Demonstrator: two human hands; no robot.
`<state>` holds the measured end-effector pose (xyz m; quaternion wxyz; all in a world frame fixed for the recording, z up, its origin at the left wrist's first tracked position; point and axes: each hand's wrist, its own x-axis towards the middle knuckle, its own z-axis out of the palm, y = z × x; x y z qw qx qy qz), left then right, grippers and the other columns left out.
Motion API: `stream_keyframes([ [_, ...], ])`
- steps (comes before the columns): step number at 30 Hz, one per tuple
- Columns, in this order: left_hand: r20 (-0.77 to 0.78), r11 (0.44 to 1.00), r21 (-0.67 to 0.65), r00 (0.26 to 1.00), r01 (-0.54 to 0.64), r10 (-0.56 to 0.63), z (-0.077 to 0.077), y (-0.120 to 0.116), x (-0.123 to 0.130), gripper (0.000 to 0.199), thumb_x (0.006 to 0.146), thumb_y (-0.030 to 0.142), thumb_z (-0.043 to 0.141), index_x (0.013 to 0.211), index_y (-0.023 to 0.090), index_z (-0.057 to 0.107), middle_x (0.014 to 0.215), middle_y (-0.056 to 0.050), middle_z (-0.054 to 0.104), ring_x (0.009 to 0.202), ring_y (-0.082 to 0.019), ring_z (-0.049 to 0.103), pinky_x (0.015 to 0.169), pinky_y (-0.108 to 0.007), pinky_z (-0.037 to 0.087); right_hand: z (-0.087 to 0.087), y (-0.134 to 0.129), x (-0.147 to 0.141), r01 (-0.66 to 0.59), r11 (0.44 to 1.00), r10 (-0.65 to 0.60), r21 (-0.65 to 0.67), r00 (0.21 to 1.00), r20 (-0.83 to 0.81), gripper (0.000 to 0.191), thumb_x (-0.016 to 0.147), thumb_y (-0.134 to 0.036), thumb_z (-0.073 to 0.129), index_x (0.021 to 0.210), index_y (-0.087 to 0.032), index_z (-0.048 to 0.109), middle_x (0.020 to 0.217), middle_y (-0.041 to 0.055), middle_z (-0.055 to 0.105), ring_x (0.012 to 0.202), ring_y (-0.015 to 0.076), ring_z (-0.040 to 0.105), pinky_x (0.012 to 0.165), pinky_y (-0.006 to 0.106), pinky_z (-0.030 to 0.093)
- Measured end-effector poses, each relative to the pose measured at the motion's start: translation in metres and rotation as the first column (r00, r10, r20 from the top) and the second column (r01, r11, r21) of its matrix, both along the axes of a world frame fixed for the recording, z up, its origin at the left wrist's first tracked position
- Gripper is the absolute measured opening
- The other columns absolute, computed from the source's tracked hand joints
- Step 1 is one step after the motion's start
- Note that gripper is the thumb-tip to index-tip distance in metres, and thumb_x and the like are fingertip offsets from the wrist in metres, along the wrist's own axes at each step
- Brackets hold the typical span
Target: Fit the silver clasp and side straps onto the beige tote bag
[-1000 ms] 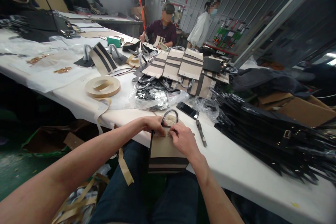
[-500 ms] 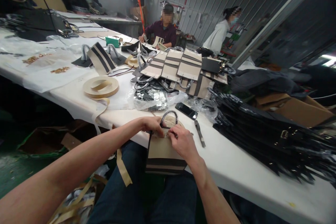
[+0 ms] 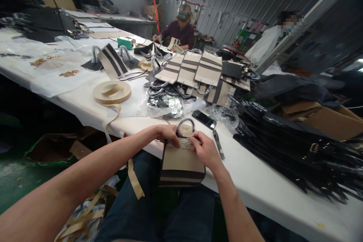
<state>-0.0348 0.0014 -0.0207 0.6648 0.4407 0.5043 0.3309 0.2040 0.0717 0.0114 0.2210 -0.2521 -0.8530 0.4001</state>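
While both hands worked its top edge, the striped panel (image 3: 181, 159) hung at the bench (image 3: 255, 174) edge, over the lap: beige, dark border, dark and taupe bands low down, arched dark handle (image 3: 185, 121) on top. Left hand (image 3: 169, 134) grip: thumb and fingers pinching the top edge. Right hand (image 3: 202, 147) grip: fingertips curled in, pinching near the top right. Fingers hid part of that edge; whatever the right fingertips pinched was too small to tell. Underside unseen.
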Motion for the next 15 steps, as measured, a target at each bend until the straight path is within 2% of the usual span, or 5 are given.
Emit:
stream_keyframes([
  [3,-0.001,1.000,-0.013,1.000,-0.002,0.002,0.001,0.000,0.000,0.038,0.050,0.021,0.091,0.087,0.012,0.084,0.080,-0.007,0.076,0.068,-0.018,0.067,0.059,-0.024,0.056,-0.004,0.004,0.002,0.026,0.983,-0.016,0.184,0.998,-0.057,0.015,0.110,-0.025,0.059,0.115,-0.024,0.072,0.099,0.0048,0.075,0.084,0.0228,0.071,0.078,0.035,0.056],
  [5,-0.006,1.000,-0.009,1.000,-0.009,0.009,0.001,0.000,0.001,0.037,0.050,0.021,0.091,0.085,0.012,0.084,0.080,-0.007,0.076,0.068,-0.019,0.067,0.059,-0.024,0.056,-0.007,0.006,0.004,-0.054,0.925,0.071,0.375,0.997,-0.030,0.026,0.109,-0.016,0.052,0.120,-0.025,0.075,0.113,0.0084,0.075,0.102,0.0260,0.073,0.089,0.038,0.058],
  [7,-0.004,1.000,0.015,1.000,-0.021,0.021,0.000,0.001,0.001,0.035,0.050,0.020,0.092,0.082,0.013,0.082,0.080,-0.006,0.076,0.069,-0.019,0.067,0.060,-0.025,0.056,-0.009,0.006,0.005,-0.163,0.862,0.160,0.480,0.986,0.046,0.034,0.107,-0.009,0.049,0.120,-0.025,0.076,0.118,0.0098,0.074,0.112,0.0278,0.071,0.096,0.041,0.059],
  [11,0.000,0.999,0.024,0.999,-0.040,0.040,0.002,0.001,0.002,0.035,0.049,0.019,0.093,0.080,0.013,0.080,0.081,-0.006,0.076,0.071,-0.019,0.067,0.061,-0.024,0.055,-0.011,0.007,0.007,-0.222,0.833,0.206,0.506,0.975,0.089,0.028,0.109,-0.012,0.056,0.125,-0.024,0.076,0.121,0.0103,0.074,0.114,0.0288,0.069,0.101,0.045,0.060],
  [15,-0.019,0.998,0.039,0.999,-0.044,0.045,0.004,0.001,0.004,0.031,0.049,0.019,0.091,0.077,0.013,0.078,0.077,-0.005,0.074,0.068,-0.017,0.064,0.059,-0.023,0.052,-0.014,0.008,0.005,-0.208,0.821,0.204,0.531,0.977,0.067,0.018,0.112,-0.022,0.061,0.116,-0.025,0.079,0.113,0.0092,0.076,0.107,0.0278,0.070,0.096,0.044,0.060],
])
